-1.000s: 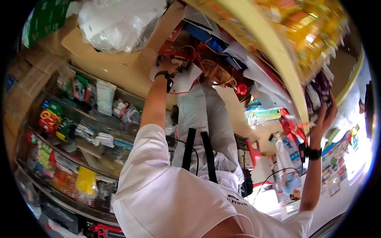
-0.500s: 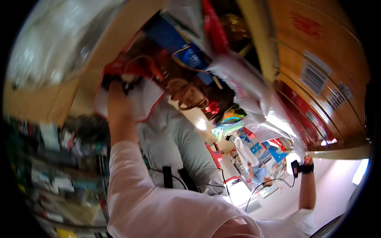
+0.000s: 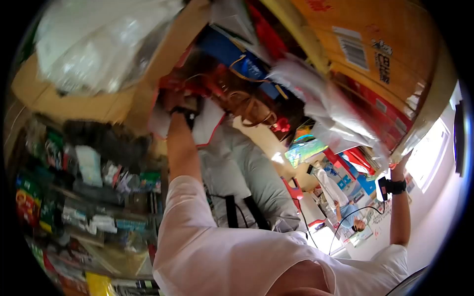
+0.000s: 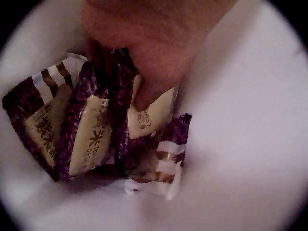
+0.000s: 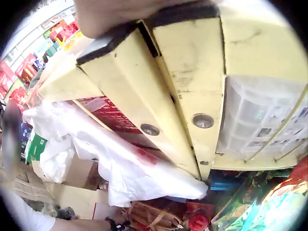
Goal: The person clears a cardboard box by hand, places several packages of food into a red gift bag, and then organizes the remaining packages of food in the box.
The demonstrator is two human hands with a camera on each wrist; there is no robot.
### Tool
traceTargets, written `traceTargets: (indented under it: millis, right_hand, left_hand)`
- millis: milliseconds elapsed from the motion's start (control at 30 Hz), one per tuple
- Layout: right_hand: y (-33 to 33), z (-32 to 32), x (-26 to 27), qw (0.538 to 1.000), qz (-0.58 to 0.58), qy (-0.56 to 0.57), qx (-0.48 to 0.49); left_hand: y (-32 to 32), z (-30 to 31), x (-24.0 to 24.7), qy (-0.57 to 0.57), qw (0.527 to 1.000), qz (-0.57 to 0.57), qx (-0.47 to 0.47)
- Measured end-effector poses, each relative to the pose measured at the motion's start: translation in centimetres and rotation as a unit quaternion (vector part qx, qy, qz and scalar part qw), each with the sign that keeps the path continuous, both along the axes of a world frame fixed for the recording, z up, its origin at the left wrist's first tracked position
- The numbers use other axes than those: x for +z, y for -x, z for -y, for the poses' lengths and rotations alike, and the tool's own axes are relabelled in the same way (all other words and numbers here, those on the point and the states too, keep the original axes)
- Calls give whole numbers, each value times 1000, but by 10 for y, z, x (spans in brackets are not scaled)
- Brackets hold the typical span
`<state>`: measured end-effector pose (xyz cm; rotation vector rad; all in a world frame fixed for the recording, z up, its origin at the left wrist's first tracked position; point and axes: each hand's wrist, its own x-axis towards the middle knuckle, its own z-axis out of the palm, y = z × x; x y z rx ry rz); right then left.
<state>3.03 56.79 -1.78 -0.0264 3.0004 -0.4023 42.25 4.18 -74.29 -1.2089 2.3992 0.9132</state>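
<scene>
Right hand higher, at yellow shelf edge

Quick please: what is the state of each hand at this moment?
Left hand: pinches purple packets inside a white bag.
Right hand: rests on the yellow shelf edge; open or closed cannot be told.

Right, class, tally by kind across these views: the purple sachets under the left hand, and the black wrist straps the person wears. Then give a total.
Purple sachets: 3, going by their cream labels
Black wrist straps: 2
Total: 5
</scene>
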Motion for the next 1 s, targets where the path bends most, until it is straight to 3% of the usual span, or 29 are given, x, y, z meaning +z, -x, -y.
traceTargets:
  millis: [33, 100, 133, 200, 333, 433, 467, 500, 533, 567, 633, 700, 733, 767, 833, 867, 967, 1000]
  right_hand:
    - [2, 15, -6, 1000, -4, 5, 21]
    - [5, 51, -16, 998, -14, 12, 61]
    - [4, 70, -20, 996, -20, 7, 85]
    - [-1, 110, -22, 988, -39, -39, 146]
    - [-4, 134, -26, 989, -14, -16, 148]
    - [-1, 130, -28, 978, -35, -35, 203]
    - [0, 123, -27, 978, -35, -29, 203]
    - [3, 116, -30, 978, -35, -20, 206]
    - [4, 110, -28, 991, -5, 23, 132]
    - [7, 105, -29, 987, -13, -14, 160]
    - [7, 105, -27, 989, -2, 23, 145]
    - [2, 115, -29, 990, -19, 23, 139]
    - [2, 114, -29, 990, -28, 9, 141]
    - [2, 113, -27, 989, -38, -5, 144]
    - [-1, 127, -30, 992, -9, 27, 124]
    - [-2, 132, -30, 993, -1, 49, 112]
    - [-3, 137, -33, 992, 11, 81, 93]
    - [-4, 137, -33, 993, 11, 85, 87]
  left_hand:
    - [-7, -7, -8, 27, 998, -47, -2]
    - [19, -3, 75, -134, 971, 144, 137]
    - [19, 0, 103, -126, 971, 149, 138]
    - [18, -3, 142, -78, 972, -18, 223]
    - [12, -12, 169, -15, 972, -46, 231]
    - [0, -17, 182, -149, 922, -138, 331]
    - [1, -14, 196, -114, 939, -99, 307]
    - [3, -17, 210, -112, 929, -131, 327]
    - [2, -19, 212, -85, 942, -97, 311]
    - [1, -15, 214, -59, 952, -62, 295]
    - [-2, -12, 215, -65, 954, -51, 290]
    - [-2, -9, 213, -89, 944, -76, 310]
    - [-5, -1, 213, -183, 920, -86, 335]
    - [-4, -4, 215, -205, 898, -161, 355]
    - [2, -8, 249, -73, 935, -110, 328]
    - [1, -6, 266, -69, 936, -109, 329]
    - [-7, 1, 314, -155, 899, -165, 374]
    - [-10, 3, 329, -217, 863, -210, 406]
